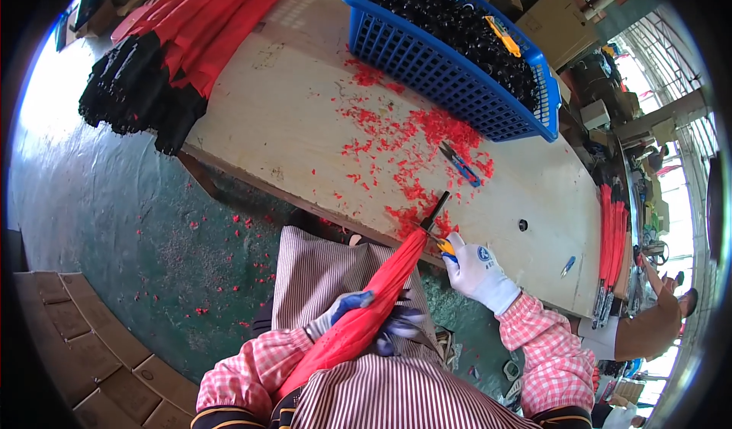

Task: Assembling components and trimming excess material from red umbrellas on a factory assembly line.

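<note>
A closed red umbrella (354, 322) slants across my lap, its black shaft tip (436, 209) reaching over the table's near edge. My left hand (345, 305), in a white glove with blue palm, is wrapped around the folded cloth at mid-length. In my right hand (474, 270), also gloved, is a small yellow cutter knife (446, 247). Its blade end lies close to where the red cloth meets the black shaft; I cannot tell whether it touches. Red scraps (419, 193) are scattered around the shaft tip on the table.
Blue-handled thread snips (461, 164) lie among the scraps. Behind them stands a blue basket (450, 78) of black parts, another yellow cutter (502, 36) on top. Red umbrellas (191, 29) are piled at the table's left end. Cartons (91, 353) sit lower left; a person (648, 326) is at right.
</note>
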`<state>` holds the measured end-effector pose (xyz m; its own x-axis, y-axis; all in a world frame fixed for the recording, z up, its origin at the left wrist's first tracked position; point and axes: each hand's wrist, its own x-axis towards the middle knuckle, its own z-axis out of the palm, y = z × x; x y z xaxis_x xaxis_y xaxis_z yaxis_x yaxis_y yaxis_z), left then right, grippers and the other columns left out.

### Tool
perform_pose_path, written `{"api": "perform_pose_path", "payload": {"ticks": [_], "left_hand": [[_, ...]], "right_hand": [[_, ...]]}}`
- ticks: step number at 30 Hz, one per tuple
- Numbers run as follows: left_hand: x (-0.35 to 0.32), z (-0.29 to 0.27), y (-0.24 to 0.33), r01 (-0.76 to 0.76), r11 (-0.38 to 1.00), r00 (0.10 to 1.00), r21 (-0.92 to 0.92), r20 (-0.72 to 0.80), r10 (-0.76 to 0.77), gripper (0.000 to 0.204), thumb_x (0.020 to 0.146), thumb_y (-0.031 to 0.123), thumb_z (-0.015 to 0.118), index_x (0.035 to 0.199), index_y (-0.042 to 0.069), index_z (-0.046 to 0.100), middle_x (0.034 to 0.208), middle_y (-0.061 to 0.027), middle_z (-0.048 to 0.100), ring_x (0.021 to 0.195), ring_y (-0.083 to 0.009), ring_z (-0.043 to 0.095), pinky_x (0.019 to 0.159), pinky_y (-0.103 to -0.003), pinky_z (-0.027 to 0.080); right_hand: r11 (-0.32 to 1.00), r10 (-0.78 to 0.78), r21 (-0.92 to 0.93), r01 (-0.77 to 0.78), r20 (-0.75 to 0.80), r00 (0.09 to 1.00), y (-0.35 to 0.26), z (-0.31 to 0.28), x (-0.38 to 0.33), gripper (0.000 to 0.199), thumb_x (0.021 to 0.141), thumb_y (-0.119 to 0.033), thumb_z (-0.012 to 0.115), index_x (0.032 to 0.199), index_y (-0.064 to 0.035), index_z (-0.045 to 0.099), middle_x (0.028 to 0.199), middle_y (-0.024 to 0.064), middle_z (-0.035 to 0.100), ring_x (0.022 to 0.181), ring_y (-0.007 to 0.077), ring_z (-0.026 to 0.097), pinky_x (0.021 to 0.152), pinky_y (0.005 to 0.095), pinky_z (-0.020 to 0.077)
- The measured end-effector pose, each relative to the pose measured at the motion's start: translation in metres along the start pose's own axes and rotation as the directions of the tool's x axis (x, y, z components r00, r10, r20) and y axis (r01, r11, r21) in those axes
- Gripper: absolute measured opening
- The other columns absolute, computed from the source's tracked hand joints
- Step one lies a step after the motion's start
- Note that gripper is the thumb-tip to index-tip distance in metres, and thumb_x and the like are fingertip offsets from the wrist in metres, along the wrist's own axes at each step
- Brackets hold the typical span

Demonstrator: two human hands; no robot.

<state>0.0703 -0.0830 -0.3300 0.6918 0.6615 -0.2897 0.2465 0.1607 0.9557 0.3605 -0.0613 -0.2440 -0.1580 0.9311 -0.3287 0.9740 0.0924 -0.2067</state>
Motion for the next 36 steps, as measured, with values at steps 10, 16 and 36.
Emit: {"api": "perform_pose_path", "payload": {"ticks": [10,16,36], "left_hand": [[0.014,0.018,-0.051,-0.072,0.996,0.996,-0.047,-0.064,0.069,0.047,0.096,0.03,0.068,0.125,-0.006,0.058,0.09,-0.0173,0.074,0.075,-0.0291,0.074,0.065,-0.038,0.057],[0.012,0.02,-0.041,0.038,0.723,0.996,-0.69,0.086,0.031,0.045,0.097,0.032,0.069,0.122,-0.003,0.057,0.094,-0.0152,0.072,0.074,-0.0275,0.072,0.062,-0.033,0.056],[0.016,0.017,0.037,0.371,-0.04,0.84,-0.928,0.353,-0.413,0.044,0.1,0.038,0.07,0.114,-0.003,0.06,0.106,-0.0151,0.071,0.072,-0.0244,0.071,0.058,-0.039,0.056]], "right_hand": [[0.998,0.051,-0.028,-0.051,0.026,0.998,0.003,0.001,-0.008,0.034,0.099,-0.02,0.062,0.125,0.0,0.055,0.084,0.0255,0.071,0.078,0.0461,0.07,0.067,0.0563,0.053],[0.988,0.034,-0.151,-0.031,0.019,0.999,0.012,0.003,-0.021,0.037,0.1,-0.024,0.061,0.129,-0.002,0.055,0.091,0.0233,0.074,0.086,0.0436,0.073,0.075,0.0555,0.0559],[0.994,0.102,0.033,-0.102,0.002,0.995,0.021,0.003,-0.039,0.041,0.1,-0.024,0.062,0.132,0.0014,0.054,0.085,0.0237,0.072,0.08,0.0447,0.071,0.075,0.0567,0.0538]]}}
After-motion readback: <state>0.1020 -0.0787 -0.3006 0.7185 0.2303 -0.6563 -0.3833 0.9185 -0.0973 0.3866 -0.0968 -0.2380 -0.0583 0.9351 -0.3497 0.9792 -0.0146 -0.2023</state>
